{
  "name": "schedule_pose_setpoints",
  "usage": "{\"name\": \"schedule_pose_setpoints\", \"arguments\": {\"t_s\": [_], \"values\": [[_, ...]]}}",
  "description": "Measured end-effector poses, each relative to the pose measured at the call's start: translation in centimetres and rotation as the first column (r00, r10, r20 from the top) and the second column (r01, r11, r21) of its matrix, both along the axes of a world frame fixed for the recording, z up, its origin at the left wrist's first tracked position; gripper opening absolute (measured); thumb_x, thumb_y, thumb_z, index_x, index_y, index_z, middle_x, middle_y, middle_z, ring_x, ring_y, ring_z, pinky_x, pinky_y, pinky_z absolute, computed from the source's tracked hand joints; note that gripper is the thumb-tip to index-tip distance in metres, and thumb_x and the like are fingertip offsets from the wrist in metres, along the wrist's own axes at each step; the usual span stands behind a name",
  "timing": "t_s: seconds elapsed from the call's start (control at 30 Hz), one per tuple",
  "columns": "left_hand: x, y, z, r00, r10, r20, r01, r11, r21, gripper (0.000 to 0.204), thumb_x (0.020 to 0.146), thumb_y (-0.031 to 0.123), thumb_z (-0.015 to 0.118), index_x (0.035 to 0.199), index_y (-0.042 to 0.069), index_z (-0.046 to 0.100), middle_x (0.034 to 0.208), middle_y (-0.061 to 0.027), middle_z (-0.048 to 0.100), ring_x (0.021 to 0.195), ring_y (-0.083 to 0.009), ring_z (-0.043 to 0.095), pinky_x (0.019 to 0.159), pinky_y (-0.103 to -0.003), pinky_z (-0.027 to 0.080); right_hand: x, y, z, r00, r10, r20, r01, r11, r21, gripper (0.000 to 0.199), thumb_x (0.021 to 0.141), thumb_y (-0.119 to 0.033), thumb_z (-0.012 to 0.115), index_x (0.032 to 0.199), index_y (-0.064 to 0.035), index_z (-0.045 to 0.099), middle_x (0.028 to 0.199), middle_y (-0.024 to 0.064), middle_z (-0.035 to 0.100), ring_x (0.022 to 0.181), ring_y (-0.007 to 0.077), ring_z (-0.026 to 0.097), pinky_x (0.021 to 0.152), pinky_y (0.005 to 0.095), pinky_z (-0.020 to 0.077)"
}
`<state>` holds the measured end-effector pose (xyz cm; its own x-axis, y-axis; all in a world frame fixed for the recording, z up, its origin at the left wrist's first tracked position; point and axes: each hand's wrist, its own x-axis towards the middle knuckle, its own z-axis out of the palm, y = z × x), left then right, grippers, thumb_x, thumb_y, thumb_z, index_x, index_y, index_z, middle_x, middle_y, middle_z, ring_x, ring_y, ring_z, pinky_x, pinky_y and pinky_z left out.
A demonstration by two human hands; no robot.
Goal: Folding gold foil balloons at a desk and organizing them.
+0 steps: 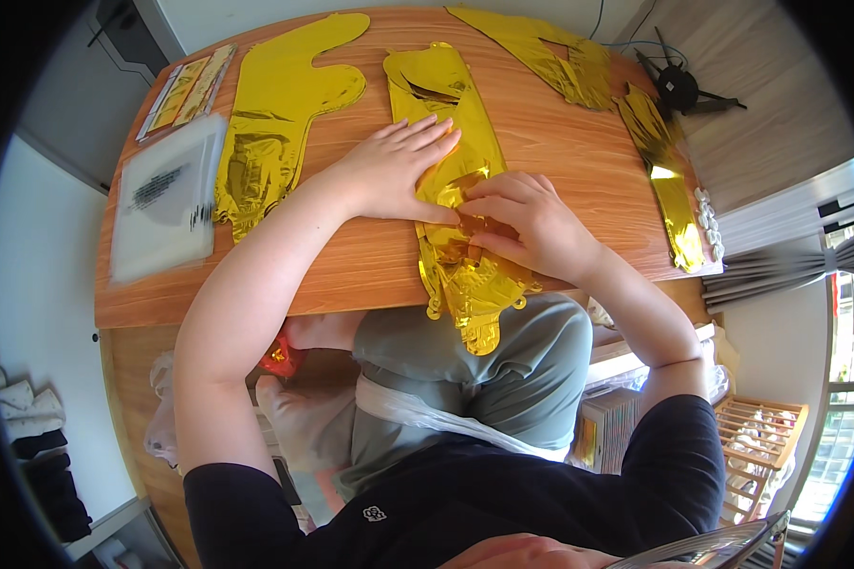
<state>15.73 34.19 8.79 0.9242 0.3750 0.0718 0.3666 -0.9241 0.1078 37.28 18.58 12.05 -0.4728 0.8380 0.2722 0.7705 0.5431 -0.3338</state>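
Observation:
A flat gold foil balloon (479,142) lies lengthwise in front of me on the wooden table, its crumpled near end hanging over the front edge above my lap. My left hand (394,171) rests across its middle, fingers stretched out and thumb pointing at my right hand. With fingers bent, my right hand (536,223) pinches a wrinkled fold of the same balloon; the fingertips are partly hidden by the shiny foil. Left of it lies another flat gold foil balloon (285,104), apart from both hands.
More gold foil (550,57) lies at the far right, and a narrow folded gold foil piece (669,180) along the right edge. Clear plastic sleeves (166,209) and printed packets (188,87) lie at left. A black device (678,90) stands at the back right, small white pieces (707,223) nearer.

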Motion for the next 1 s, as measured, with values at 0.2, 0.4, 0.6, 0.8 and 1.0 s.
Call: {"name": "schedule_pose_setpoints", "arguments": {"t_s": [0.2,0.4,0.6,0.8,1.0], "values": [[0.0,0.1,-0.3,1.000,-0.005,0.028,0.005,1.000,0.014,0.114,0.081,0.076,0.066,0.162,0.009,0.022,0.169,-0.0157,0.022,0.156,-0.0321,0.021,0.128,-0.044,0.018,0.0,-0.2,0.2,0.996,-0.085,0.022,0.086,0.994,-0.073,0.040,0.082,-0.023,0.082,0.118,-0.0113,0.069,0.118,0.0066,0.067,0.112,0.0259,0.061,0.101,0.0411,0.0411],[0.0,-0.2,0.0,1.000,0.018,0.024,-0.018,1.000,-0.002,0.114,0.079,0.075,0.067,0.162,0.010,0.023,0.169,-0.0156,0.022,0.156,-0.0324,0.021,0.127,-0.044,0.019,-0.7,-0.5,1.0,0.979,-0.197,0.061,0.203,0.971,-0.128,0.070,0.070,-0.038,0.089,0.129,-0.0126,0.061,0.116,0.0076,0.065,0.112,0.0253,0.061,0.105,0.0414,0.0354],[0.0,-0.2,0.1,1.000,0.025,0.015,-0.025,1.000,-0.003,0.114,0.079,0.076,0.067,0.162,0.011,0.025,0.168,-0.0156,0.023,0.155,-0.0328,0.022,0.127,-0.044,0.019,-0.4,0.2,1.0,0.976,-0.192,0.107,0.203,0.974,-0.100,0.094,0.059,-0.049,0.094,0.136,-0.0140,0.053,0.124,0.0091,0.061,0.120,0.0274,0.058,0.107,0.0450,0.0328],[0.0,-0.2,-0.1,0.999,0.023,0.025,-0.023,1.000,-0.005,0.114,0.078,0.076,0.067,0.162,0.012,0.025,0.168,-0.0163,0.023,0.155,-0.0333,0.022,0.127,-0.045,0.019,-0.6,0.3,1.1,0.966,-0.209,0.150,0.227,0.967,-0.116,0.101,0.055,-0.053,0.095,0.138,-0.0148,0.051,0.133,0.0097,0.057,0.128,0.0296,0.055,0.109,0.0464,0.0316],[0.3,-0.2,0.2,1.000,0.018,0.006,-0.018,1.000,-0.002,0.115,0.079,0.078,0.065,0.162,0.010,0.025,0.168,-0.0164,0.023,0.156,-0.0337,0.021,0.127,-0.045,0.019,2.1,0.4,0.7,0.983,-0.178,-0.051,0.172,0.980,-0.103,0.064,0.078,-0.035,0.084,0.132,-0.0120,0.057,0.138,0.0109,0.057,0.131,0.0294,0.054,0.109,0.0444,0.0337]]}}
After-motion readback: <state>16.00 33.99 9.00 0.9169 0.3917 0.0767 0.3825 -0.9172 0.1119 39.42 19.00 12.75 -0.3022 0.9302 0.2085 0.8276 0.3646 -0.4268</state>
